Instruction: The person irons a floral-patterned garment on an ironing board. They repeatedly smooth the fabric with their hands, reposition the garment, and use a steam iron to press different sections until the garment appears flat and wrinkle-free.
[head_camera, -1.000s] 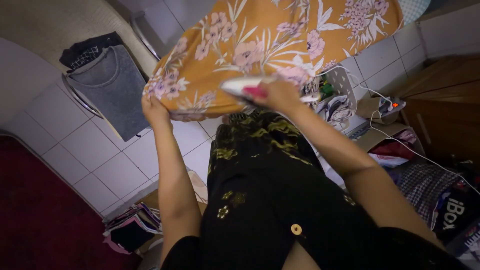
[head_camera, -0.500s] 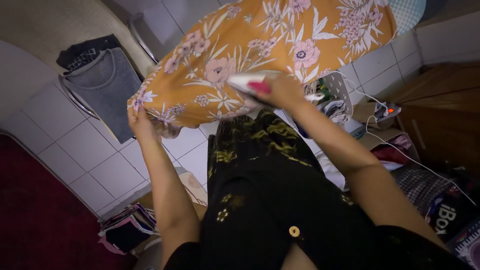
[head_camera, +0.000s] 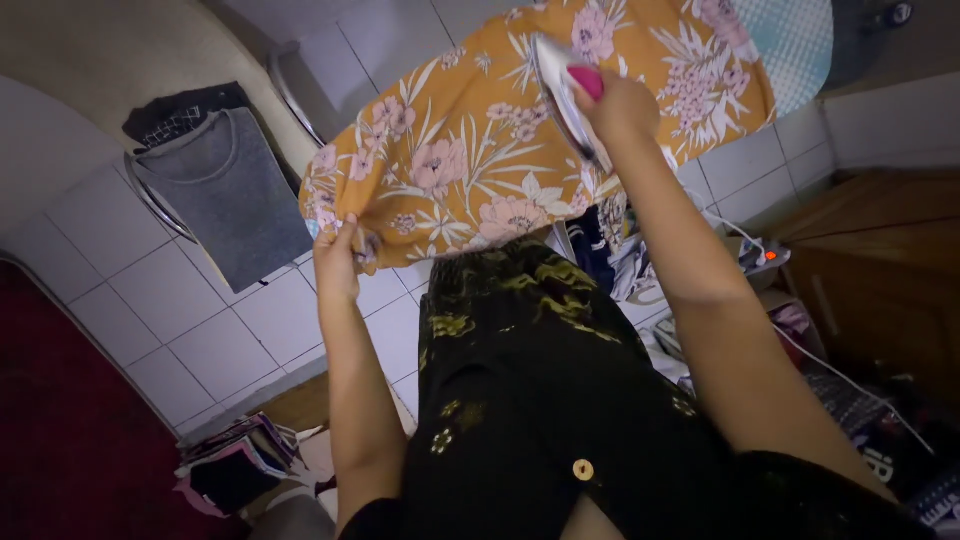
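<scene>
Below, one left hand (head_camera: 337, 262) pinches the near hem of a single orange floral garment (head_camera: 480, 170), soft and lightly wrinkled, draped over the ironing board (head_camera: 800, 40). Farther up, the right hand (head_camera: 620, 105) is clenched around the pink handle of one wedge-shaped white iron (head_camera: 562, 95) pressing the cloth. Beyond, two folded tops, one grey knit (head_camera: 232, 200), lie on a chair.

Matt orange floral cloth (head_camera: 470, 160)
</scene>
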